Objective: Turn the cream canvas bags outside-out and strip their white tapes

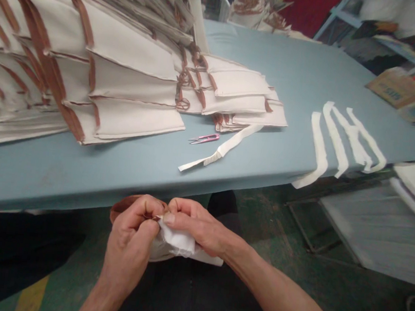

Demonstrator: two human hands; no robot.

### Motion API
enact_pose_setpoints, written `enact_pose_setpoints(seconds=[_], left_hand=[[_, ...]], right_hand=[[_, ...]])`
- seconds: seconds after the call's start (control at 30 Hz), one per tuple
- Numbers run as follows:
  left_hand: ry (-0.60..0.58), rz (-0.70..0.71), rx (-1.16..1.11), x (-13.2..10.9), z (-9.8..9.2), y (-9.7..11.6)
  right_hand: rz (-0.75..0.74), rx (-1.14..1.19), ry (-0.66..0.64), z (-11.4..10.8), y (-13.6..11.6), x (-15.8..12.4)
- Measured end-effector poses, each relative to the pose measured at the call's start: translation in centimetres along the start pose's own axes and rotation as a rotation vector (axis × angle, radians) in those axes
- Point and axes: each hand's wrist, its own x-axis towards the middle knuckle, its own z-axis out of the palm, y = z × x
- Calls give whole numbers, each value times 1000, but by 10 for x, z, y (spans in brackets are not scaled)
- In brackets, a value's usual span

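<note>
Below the table's front edge, my left hand (131, 236) and my right hand (195, 225) meet over my lap. Both pinch a small piece of white fabric (179, 243) with a brown strap (124, 203) looped behind the left fingers. All the fingers are curled shut on it. A pair of pink thread snips (205, 138) lies on the blue table (81, 172) beyond my hands, beside a long white fabric strip (222, 149).
A tall stack of cream fabric bags with brown straps (73, 59) fills the left of the table, with a lower pile (235, 94) behind the snips. Several white strips (344, 139) hang over the right edge. A cardboard box (395, 88) and shelves stand far right.
</note>
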Motion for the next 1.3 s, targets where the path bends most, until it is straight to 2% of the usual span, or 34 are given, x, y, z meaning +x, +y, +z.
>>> enact_pose_setpoints(seconds=[0.1, 0.23, 0.3, 0.43, 0.53, 0.57, 0.63, 0.77, 0.93, 1.03, 1.17, 1.3], left_hand=[[59, 33, -14, -3, 5, -1], [46, 25, -2, -3, 11, -3], [11, -7, -30, 0, 10, -5], [-116, -79, -104, 11, -1, 0], [-241, -120, -118, 20, -13, 19], [-279, -134, -96, 23, -17, 27], [-340, -136, -5, 28, -24, 45], [-416, -19, 192, 29, -35, 71], [-390, 212, 420, 21, -47, 79], [-343, 377, 524, 17, -47, 78], [-273, 493, 613, 12, -42, 72], [-211, 610, 659, 7, -38, 63]], right_hand=[[-96, 29, 38, 8, 13, 4], [-277, -163, 275, 14, 23, 13], [-313, -218, 321, 10, 23, 19], [-358, -306, 295, -7, 6, 21], [-477, -399, 319, -13, -21, 7], [-543, -467, 299, -13, -31, 1], [-682, -624, 170, -9, -51, -8], [-843, -786, -121, 3, -75, -9], [-786, -899, -272, 4, -83, 2], [-730, -1063, -208, 0, -83, 1], [-681, -1244, -88, -2, -81, -6], [-589, -1168, -150, -5, -80, -13]])
